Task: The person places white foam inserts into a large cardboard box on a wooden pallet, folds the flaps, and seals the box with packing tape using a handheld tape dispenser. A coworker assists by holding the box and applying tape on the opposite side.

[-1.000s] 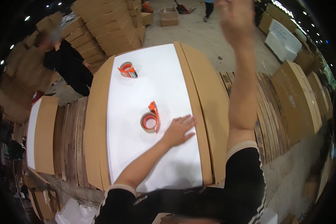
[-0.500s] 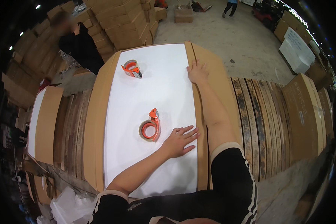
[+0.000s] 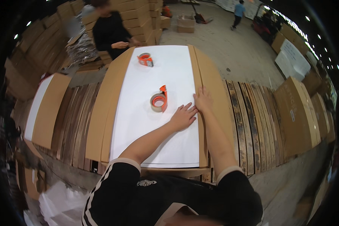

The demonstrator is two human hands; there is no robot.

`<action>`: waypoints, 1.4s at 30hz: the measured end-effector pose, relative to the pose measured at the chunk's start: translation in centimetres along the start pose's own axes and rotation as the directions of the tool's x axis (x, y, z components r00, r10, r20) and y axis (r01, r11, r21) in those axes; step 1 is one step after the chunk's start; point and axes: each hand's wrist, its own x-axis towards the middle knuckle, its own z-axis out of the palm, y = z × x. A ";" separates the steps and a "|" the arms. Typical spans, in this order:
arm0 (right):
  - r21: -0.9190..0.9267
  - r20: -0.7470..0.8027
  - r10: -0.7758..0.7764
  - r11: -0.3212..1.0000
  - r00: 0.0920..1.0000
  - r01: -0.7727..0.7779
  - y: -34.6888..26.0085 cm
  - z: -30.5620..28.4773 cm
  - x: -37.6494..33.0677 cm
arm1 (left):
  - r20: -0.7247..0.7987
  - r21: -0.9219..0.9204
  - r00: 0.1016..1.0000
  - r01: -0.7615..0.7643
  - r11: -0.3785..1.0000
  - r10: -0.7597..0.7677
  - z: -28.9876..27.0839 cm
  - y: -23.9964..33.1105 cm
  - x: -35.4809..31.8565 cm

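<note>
A large white panel (image 3: 154,143) lies flat in front of me, bordered on both long sides by brown cardboard flaps (image 3: 100,124). My left hand (image 3: 184,116) rests palm down on the panel near its right edge, fingers spread. Just beyond it, my right hand (image 3: 203,100) lies on the right cardboard flap (image 3: 218,109) along the seam, its fingers stretched forward. Both hands are without any object. An orange tape dispenser with a roll of tape (image 3: 164,95) lies left of my left hand. Farther up the panel sits a second orange tape dispenser (image 3: 150,62).
Wooden pallets (image 3: 252,128) flank the carton. A brown box (image 3: 299,113) stands on the right, another white-topped carton (image 3: 51,113) on the left. A co-worker in black (image 3: 111,30) stands at the far left corner. Stacked boxes (image 3: 137,19) rise behind.
My right hand has come back along the flap toward me, beside my left hand. The co-worker has lowered a raised hand and stands closer to the carton. The view has shifted.
</note>
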 end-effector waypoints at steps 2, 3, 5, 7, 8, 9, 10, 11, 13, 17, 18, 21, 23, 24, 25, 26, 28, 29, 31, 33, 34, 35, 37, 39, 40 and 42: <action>-0.014 0.006 -0.024 1.000 1.000 0.024 0.8 -0.1 -4.5 | 0.041 -0.011 0.997 0.066 0.998 -0.066 -0.1 1.9 -2.6; -0.040 0.025 -0.010 0.999 1.000 0.011 1.2 -0.2 -7.1 | 0.014 -0.016 0.999 0.033 0.999 -0.033 -0.4 2.9 -4.8; -0.016 0.005 -0.026 1.000 1.000 0.026 1.8 -0.4 -12.3 | 0.094 -0.044 0.996 0.019 0.999 -0.015 -1.1 4.9 -9.9; -0.046 0.001 -0.006 0.999 1.000 0.006 1.5 -0.5 -16.2 | 0.114 -0.097 0.993 0.000 0.995 0.011 -2.5 5.8 -16.3; -0.078 -0.002 0.017 0.997 1.000 -0.017 1.1 -0.5 -17.9 | 0.099 -0.113 0.995 -0.009 0.993 0.021 -3.4 6.0 -19.8; -0.110 -0.033 0.026 0.994 0.999 -0.030 0.5 -0.4 -19.0 | 0.034 -0.125 0.998 -0.043 0.991 0.048 -4.3 5.9 -23.0; -0.085 -0.042 -0.027 0.996 0.999 0.023 -0.6 -0.2 -19.5 | 0.035 -0.141 0.999 0.023 0.990 -0.018 -5.5 5.3 -25.8; -0.062 -0.076 -0.090 0.994 0.993 0.086 -1.9 -0.1 -19.2 | -0.009 -0.158 0.998 0.066 0.985 -0.068 -6.7 4.4 -28.5; 0.169 -0.146 -0.119 0.975 0.982 0.144 -5.3 0.2 -17.7 | -0.140 -0.130 0.975 0.157 0.979 -0.175 -9.1 2.4 -32.7; 0.570 -0.075 0.085 0.821 0.994 -0.027 -13.4 1.8 -9.2 | -0.483 -0.026 0.785 0.430 0.903 -0.388 -13.1 -4.3 -36.4; 0.608 0.116 0.138 0.773 0.984 -0.181 -14.6 2.1 -6.8 | -0.417 -0.018 0.758 0.545 0.838 -0.502 -13.4 -5.8 -36.8; 0.489 0.378 0.187 0.791 0.907 -0.367 -17.5 5.8 -2.1 | -0.320 0.154 0.707 0.696 0.701 -0.631 -12.5 -7.9 -37.7; 0.359 0.137 0.177 0.908 0.975 -0.215 -18.3 8.5 -0.8 | -0.274 0.187 0.704 0.708 0.681 -0.656 -11.6 -8.3 -38.3; 0.284 0.034 0.210 0.935 0.977 -0.210 -18.4 9.3 -0.5 | -0.251 0.146 0.706 0.703 0.695 -0.662 -11.4 -8.3 -38.8; 0.200 -0.031 0.267 0.946 0.963 -0.255 -18.5 10.0 -0.6 | -0.248 0.083 0.715 0.688 0.721 -0.654 -11.6 -8.5 -39.0; 0.328 -0.030 0.277 0.910 0.960 -0.252 -18.5 10.1 -1.2 | -0.189 0.101 0.739 0.670 0.736 -0.647 -12.0 -8.6 -39.5; 0.526 0.035 0.246 0.820 0.969 -0.227 -18.2 9.2 -3.7 | -0.020 0.082 0.781 0.624 0.777 -0.625 -13.8 -9.7 -40.1; 0.609 0.050 0.260 0.758 0.964 -0.235 -18.3 8.2 -5.4 | -0.018 -0.012 0.774 0.633 0.774 -0.633 -14.9 -10.2 -40.4; 0.791 0.090 0.134 0.593 0.987 -0.152 -17.4 6.3 -11.5 | 0.068 -0.160 0.760 0.648 0.745 -0.647 -16.8 -11.6 -40.3; 0.950 0.122 0.089 0.278 0.989 -0.142 -16.8 4.1 -18.1 | -0.145 -0.165 0.792 0.571 0.804 -0.593 -16.9 -11.9 -39.9; 0.989 0.114 0.070 0.088 0.991 -0.119 -15.8 3.1 -22.3 | -0.147 -0.148 0.805 0.557 0.817 -0.575 -16.4 -11.6 -39.7; 0.994 0.099 0.085 -0.050 0.991 -0.095 -14.8 2.1 -26.2 | -0.143 -0.126 0.822 0.538 0.834 -0.551 -15.5 -11.5 -39.3; 0.976 0.051 0.185 -0.216 0.981 -0.010 -12.1 0.3 -33.5 | -0.111 0.012 0.829 0.553 0.833 -0.548 -13.5 -11.3 -38.8; 0.945 0.053 0.304 -0.322 0.951 0.050 -8.2 -1.3 -41.0 | -0.078 0.074 0.809 0.588 0.806 -0.583 -12.1 -11.4 -38.8; 0.910 0.084 0.365 -0.407 0.927 0.078 -6.1 -1.9 -43.9 | -0.102 0.052 0.817 0.573 0.818 -0.567 -11.9 -11.5 -38.9; 0.868 0.175 0.521 -0.483 0.836 0.119 -1.6 -2.1 -49.2 | -0.115 -0.047 0.860 0.495 0.868 -0.497 -12.2 -11.4 -40.4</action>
